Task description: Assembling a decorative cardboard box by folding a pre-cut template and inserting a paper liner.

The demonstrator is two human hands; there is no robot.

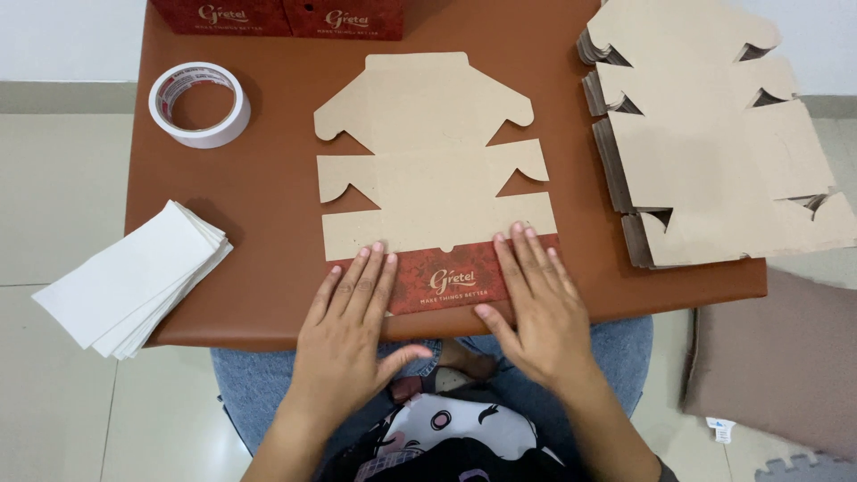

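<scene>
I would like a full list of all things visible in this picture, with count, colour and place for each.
flat box blank: one, brown card, red printed flap folded up at near edge, table centre
stack of flat blanks: one pile, brown, table right
tape roll: one, white, table far left
white sheets: one stack, overhanging the table's near left corner
red boxes: two, table far edge
table: one, reddish brown
cushion: one, grey-brown, floor at right
foam mat: grey, bottom right corner
left hand: flat on the red flap
right hand: flat on the red flap
</scene>
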